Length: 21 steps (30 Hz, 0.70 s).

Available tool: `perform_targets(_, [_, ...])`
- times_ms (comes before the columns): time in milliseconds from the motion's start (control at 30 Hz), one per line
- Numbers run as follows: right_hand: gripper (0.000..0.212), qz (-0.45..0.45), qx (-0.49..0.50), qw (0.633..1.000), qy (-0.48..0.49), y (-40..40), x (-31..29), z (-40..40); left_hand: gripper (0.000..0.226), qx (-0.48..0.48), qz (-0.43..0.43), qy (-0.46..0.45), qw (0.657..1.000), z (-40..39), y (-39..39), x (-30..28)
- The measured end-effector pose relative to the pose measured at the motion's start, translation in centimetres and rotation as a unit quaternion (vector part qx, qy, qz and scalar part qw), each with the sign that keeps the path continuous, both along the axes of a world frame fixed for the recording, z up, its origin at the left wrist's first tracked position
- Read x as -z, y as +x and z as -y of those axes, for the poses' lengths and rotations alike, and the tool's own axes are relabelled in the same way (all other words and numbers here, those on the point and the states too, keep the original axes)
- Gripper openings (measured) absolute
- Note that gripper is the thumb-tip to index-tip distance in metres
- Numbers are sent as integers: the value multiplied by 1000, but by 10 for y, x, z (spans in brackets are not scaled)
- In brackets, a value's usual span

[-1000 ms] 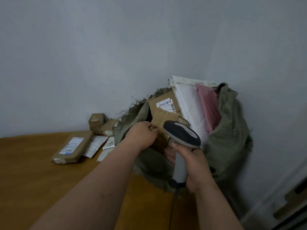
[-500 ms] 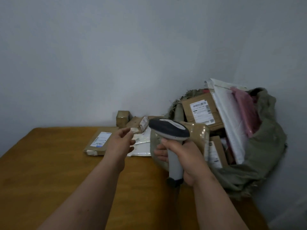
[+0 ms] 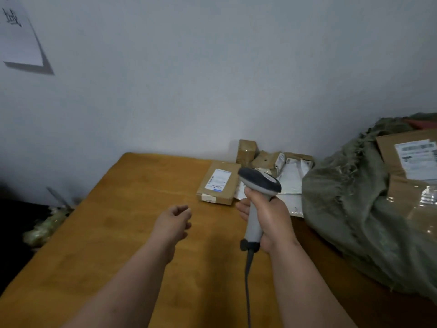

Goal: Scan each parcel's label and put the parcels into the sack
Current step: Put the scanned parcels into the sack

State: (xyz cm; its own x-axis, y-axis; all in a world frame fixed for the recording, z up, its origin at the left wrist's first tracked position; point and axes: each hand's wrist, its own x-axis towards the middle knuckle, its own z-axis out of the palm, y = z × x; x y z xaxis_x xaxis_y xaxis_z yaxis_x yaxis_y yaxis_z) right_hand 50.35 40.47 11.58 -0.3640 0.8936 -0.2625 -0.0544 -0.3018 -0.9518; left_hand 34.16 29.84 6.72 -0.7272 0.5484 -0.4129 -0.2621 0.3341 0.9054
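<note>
My right hand (image 3: 268,216) grips the handle of a grey barcode scanner (image 3: 259,183), held upright over the wooden table (image 3: 118,233). My left hand (image 3: 173,220) hovers above the table with loosely curled fingers and holds nothing. A flat brown parcel (image 3: 218,183) with a white label lies just beyond both hands. Behind it sit a small brown box (image 3: 246,151), a taped brown parcel (image 3: 266,159) and white mailers (image 3: 292,177). The green sack (image 3: 350,204) lies at the right, with labelled cardboard boxes (image 3: 411,157) showing in its mouth.
The scanner's cable (image 3: 247,292) hangs down toward the table's near edge. A grey wall stands right behind the parcels. A sheet of paper (image 3: 19,36) is fixed on the wall at upper left. Off the table's left edge lies dark floor with a pale bundle (image 3: 45,226).
My left hand let go of a parcel at the sack's mouth and swung left over the table, empty. The view turned left, so the sack now sits at the right edge.
</note>
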Motion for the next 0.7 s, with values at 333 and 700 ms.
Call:
perform_targets(333, [37, 87, -17, 994, -65, -89, 71, -91, 32, 15, 10, -59, 998, -67, -76, 43])
perform_targets(700, [21, 147, -34, 985, -89, -150, 155, -170, 69, 73, 15, -121, 990, -178, -129, 113])
